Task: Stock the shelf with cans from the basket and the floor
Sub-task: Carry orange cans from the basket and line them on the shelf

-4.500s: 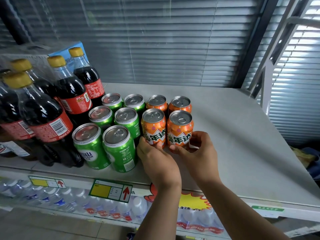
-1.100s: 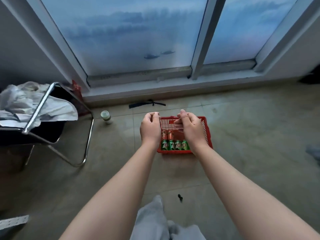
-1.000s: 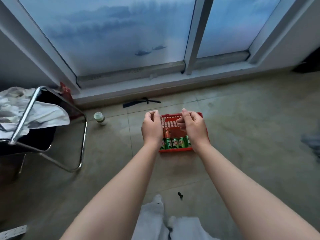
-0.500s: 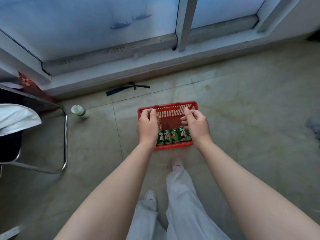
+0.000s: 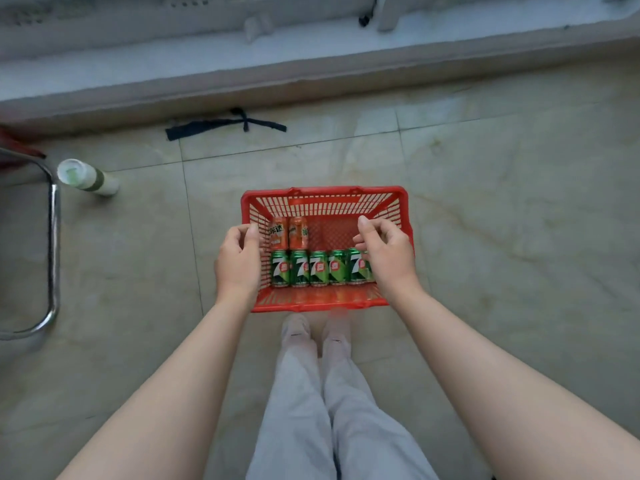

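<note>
A red plastic basket [image 5: 325, 197] sits on the tiled floor just past my feet. Two orange cans [image 5: 289, 233] lie at its far left, and a row of several green cans [image 5: 318, 268] lies along its near side. My left hand [image 5: 239, 261] hovers over the basket's left wall, fingers loosely curled, holding nothing. My right hand [image 5: 388, 254] hovers above the right end of the green row, fingers loosely curled and empty. The shelf is out of view.
A white and green cup [image 5: 86, 177] lies on its side on the floor at the left. A chrome chair leg [image 5: 52, 244] curves along the left edge. A black strap [image 5: 225, 125] lies near the window sill step [image 5: 311, 81]. My legs and shoes [image 5: 315, 332] stand right before the basket.
I turned from the shelf, where both hands were at the orange cans, to the floor. Over the last second I came close to the basket and both hands lowered over it.
</note>
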Tool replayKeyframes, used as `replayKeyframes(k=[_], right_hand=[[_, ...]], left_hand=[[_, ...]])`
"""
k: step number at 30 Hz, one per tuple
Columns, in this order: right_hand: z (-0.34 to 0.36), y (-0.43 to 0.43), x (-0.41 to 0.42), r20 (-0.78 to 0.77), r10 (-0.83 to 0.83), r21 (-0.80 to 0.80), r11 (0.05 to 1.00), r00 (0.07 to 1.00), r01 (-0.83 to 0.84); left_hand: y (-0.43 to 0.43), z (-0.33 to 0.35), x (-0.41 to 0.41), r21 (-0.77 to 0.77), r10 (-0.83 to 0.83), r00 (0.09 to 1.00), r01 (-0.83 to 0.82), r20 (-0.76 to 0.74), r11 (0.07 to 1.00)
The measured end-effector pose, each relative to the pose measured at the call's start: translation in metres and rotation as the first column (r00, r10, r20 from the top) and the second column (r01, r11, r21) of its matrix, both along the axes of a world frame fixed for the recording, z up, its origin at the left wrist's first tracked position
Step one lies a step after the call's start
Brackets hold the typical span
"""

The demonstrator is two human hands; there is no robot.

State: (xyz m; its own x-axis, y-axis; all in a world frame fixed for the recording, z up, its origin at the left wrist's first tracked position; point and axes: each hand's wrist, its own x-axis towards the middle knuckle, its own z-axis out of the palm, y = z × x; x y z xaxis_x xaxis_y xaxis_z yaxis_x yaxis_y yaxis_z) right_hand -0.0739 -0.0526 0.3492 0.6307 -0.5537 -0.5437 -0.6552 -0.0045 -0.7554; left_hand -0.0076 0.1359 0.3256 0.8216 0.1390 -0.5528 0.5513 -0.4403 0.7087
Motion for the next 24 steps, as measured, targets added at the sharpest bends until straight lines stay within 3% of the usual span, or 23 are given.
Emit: replayKeyframes(k=[13,24], right_hand=[[-0.257,0.004,0.061,-0.082,0.177,-0.011,0.984,0.981,-0.179],[-0.405,0.012,0.084,-0.141,0.272,0.002,0.962,0.952,-0.275]], left_hand=[[-0.02,-0.24,0.041,0.037,-0.062,0.997,0.063,-0.047,0.997],[-0.019,-0.404,0.05,0.166,-0.051,0.991,0.072,-0.125,0.984]])
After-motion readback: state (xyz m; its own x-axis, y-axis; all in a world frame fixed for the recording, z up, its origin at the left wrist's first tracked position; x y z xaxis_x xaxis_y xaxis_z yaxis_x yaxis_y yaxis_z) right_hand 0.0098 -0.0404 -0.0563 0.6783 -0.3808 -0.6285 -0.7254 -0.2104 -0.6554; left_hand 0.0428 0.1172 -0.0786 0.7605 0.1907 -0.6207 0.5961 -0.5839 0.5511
